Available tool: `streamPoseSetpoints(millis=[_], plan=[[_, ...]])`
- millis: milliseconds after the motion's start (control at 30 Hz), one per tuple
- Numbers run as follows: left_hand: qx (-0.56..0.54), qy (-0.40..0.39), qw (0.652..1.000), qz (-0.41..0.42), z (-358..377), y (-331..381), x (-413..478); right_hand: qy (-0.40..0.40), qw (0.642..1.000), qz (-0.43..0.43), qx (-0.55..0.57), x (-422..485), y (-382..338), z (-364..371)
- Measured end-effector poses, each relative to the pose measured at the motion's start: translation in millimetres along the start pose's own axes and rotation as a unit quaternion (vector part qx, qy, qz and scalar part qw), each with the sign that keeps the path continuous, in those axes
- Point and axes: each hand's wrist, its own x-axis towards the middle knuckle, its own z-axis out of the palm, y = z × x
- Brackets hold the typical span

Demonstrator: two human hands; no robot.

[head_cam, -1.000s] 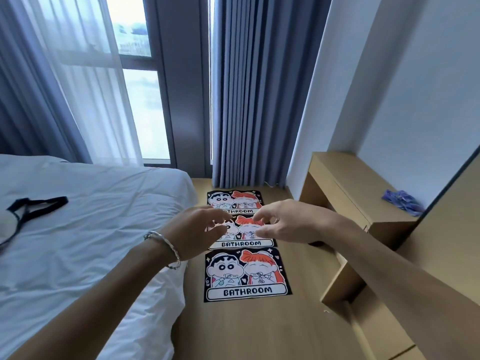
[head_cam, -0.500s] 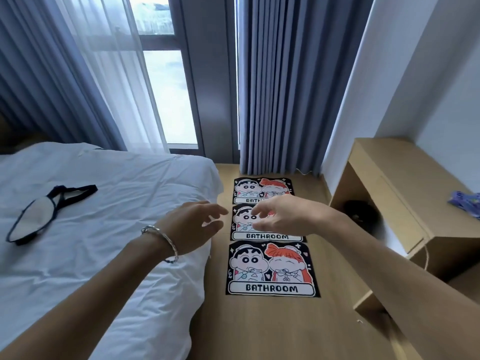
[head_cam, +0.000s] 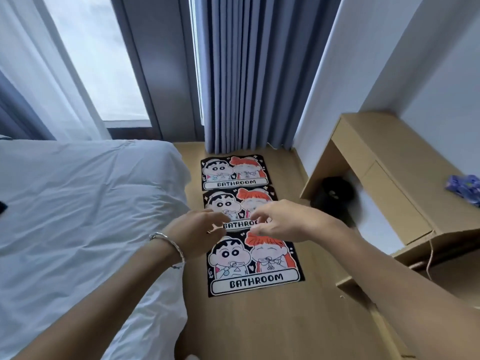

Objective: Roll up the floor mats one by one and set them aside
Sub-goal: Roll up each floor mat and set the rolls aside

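Three floor mats in a row on the wooden floor (head_cam: 285,323), all flat and unrolled, between the bed (head_cam: 78,203) on the left and the desk (head_cam: 389,162) on the right. Near mat (head_cam: 255,266) closest, then middle mat (head_cam: 228,201), then far mat (head_cam: 235,172) right by the blue curtain (head_cam: 246,74). Laid end to end, edges meeting. Same picture on each: two cartoon kids and the word BATHROOM.

Left hand (head_cam: 197,233) and right hand (head_cam: 283,222) both up in the air, out in front, close together but not touching. Cover part of the middle mat. Hold nothing: fingers loose and a bit bent on both, no mat in either one. Near mat just this side of the hands, far mat well past them. Hard to tell how high above the mats.

Silver bracelet (head_cam: 168,242) on the left wrist. Wrinkled white sheet on the bed. Purple thing (head_cam: 465,188) on the desk top at the far right. Dark round thing (head_cam: 335,193) under the desk, too blurry to name.
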Motion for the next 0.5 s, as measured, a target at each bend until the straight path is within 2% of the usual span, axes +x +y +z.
streamPoseSetpoints(millis=[233, 400, 500], plan=[[-0.014, -0.084, 0.995, -0.048, 102, -64, 66, -0.065, 0.996, 0.026, 0.061, 110, 74, 85], [-0.035, -0.096, 0.987, -0.125, 238, -124, 84, -0.12, 0.99, 0.032, 0.072, 190, 163, 198], [-0.037, -0.11, 0.979, -0.168, 329, -157, 99, -0.114, 0.99, 0.031, 0.081, 241, 212, 267]])
